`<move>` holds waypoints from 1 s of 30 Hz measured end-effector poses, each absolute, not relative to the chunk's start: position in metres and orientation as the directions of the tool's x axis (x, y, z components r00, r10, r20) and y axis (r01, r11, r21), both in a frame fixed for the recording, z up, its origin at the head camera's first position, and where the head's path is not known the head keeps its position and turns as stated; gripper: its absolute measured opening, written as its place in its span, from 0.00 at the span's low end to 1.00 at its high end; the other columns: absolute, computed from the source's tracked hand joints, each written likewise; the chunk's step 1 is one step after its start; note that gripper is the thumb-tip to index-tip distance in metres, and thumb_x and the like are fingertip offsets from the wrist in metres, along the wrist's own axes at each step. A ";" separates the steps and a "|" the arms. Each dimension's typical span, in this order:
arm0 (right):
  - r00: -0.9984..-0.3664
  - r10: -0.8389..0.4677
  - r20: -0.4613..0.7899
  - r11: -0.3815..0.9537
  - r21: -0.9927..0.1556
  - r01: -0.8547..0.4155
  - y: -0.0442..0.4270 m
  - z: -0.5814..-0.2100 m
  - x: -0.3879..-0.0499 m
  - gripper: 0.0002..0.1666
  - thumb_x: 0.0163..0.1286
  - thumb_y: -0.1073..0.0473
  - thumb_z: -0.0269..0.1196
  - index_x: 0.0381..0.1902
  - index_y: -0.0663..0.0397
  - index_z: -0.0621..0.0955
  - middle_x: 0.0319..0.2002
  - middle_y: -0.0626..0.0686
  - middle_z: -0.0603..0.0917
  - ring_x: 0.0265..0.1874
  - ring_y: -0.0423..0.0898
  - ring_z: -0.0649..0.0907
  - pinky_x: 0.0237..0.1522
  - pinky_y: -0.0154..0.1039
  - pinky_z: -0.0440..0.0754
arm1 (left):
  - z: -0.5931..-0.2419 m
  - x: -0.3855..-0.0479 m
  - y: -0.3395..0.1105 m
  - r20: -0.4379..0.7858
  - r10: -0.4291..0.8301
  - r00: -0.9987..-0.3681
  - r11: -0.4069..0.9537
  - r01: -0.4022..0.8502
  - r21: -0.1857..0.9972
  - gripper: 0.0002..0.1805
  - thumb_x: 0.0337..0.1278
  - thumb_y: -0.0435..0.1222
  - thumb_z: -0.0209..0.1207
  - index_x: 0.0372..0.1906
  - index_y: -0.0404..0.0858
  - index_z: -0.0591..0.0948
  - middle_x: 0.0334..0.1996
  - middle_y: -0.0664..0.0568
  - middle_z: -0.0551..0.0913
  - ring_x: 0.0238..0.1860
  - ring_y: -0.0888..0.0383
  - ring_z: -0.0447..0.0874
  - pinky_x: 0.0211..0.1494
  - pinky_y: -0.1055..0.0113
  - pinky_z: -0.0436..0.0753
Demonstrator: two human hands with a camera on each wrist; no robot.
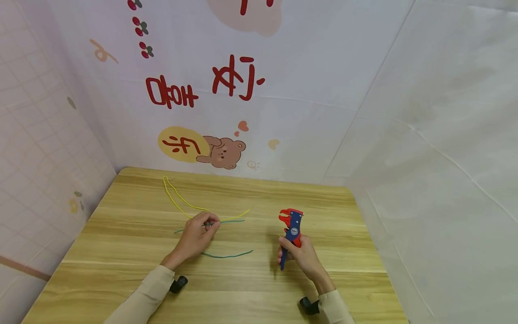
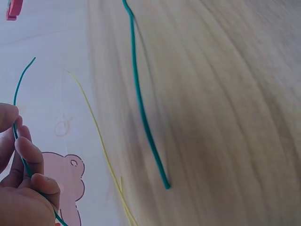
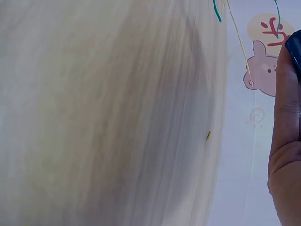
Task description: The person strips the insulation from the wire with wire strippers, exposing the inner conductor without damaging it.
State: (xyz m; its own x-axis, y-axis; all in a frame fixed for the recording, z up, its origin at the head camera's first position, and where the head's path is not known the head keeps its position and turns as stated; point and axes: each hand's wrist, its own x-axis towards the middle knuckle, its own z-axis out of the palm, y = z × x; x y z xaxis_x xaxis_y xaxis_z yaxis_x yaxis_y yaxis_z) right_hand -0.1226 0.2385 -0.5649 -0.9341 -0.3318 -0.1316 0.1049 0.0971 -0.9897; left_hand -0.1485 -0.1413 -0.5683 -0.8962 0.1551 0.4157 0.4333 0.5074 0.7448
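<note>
Now the curled left hand (image 1: pixel 196 235) pinches a green wire (image 2: pixel 18 89), while the right hand (image 1: pixel 305 257) grips a wire stripper (image 1: pixel 295 227).

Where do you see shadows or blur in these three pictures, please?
Head view: soft light, with a faint shadow on the table beside the tool; left wrist view: the nearer green wire casts a thin shadow, and the table behind it looks blurred; right wrist view: a broad, soft shadow darkens the table, whose grain looks smeared.
</note>
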 end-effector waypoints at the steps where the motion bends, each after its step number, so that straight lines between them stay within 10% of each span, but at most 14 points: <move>1: -0.934 -0.331 -0.133 0.098 -0.989 0.106 0.239 -0.565 -0.123 0.25 0.89 0.48 0.64 0.56 0.69 0.79 0.33 0.53 0.89 0.32 0.52 0.95 0.44 0.61 0.96 | -0.567 -0.149 -0.141 0.424 0.151 -0.893 0.506 0.439 0.743 0.02 0.77 0.31 0.70 0.43 0.41 0.90 0.35 0.57 0.85 0.35 0.68 0.77 0.40 0.71 0.79; 14: -0.927 -0.349 -0.137 0.068 -0.990 0.120 0.230 -0.568 -0.120 0.35 0.89 0.50 0.64 0.58 0.86 0.72 0.31 0.51 0.89 0.29 0.47 0.94 0.41 0.54 0.97 | -0.557 -0.146 -0.135 0.448 0.146 -0.882 0.444 0.463 0.767 0.03 0.76 0.35 0.73 0.45 0.39 0.90 0.35 0.58 0.85 0.34 0.69 0.77 0.38 0.72 0.77; 24: -0.910 -0.389 -0.144 0.070 -0.990 0.126 0.222 -0.566 -0.115 0.24 0.90 0.50 0.63 0.56 0.72 0.78 0.33 0.50 0.90 0.31 0.47 0.94 0.44 0.56 0.97 | -0.544 -0.141 -0.128 0.437 0.146 -0.887 0.410 0.457 0.789 0.06 0.72 0.33 0.75 0.44 0.47 0.89 0.34 0.60 0.85 0.32 0.68 0.77 0.35 0.72 0.76; 30: -0.901 -0.409 -0.146 0.066 -0.989 0.131 0.216 -0.564 -0.114 0.32 0.89 0.50 0.63 0.59 0.83 0.75 0.32 0.48 0.90 0.31 0.46 0.94 0.43 0.53 0.97 | -0.537 -0.138 -0.127 0.398 0.146 -0.906 0.389 0.423 0.818 0.05 0.75 0.35 0.74 0.45 0.49 0.89 0.34 0.59 0.85 0.33 0.67 0.77 0.35 0.71 0.76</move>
State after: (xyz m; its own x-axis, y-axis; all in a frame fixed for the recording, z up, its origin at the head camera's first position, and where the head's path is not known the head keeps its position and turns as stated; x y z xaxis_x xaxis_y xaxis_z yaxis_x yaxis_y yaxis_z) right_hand -0.1140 0.2163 -0.5637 -0.9007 -0.4091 -0.1464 0.1310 0.0655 -0.9892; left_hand -0.1383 -0.1275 -0.5366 -0.9055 0.1461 0.3984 0.4228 0.3893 0.8183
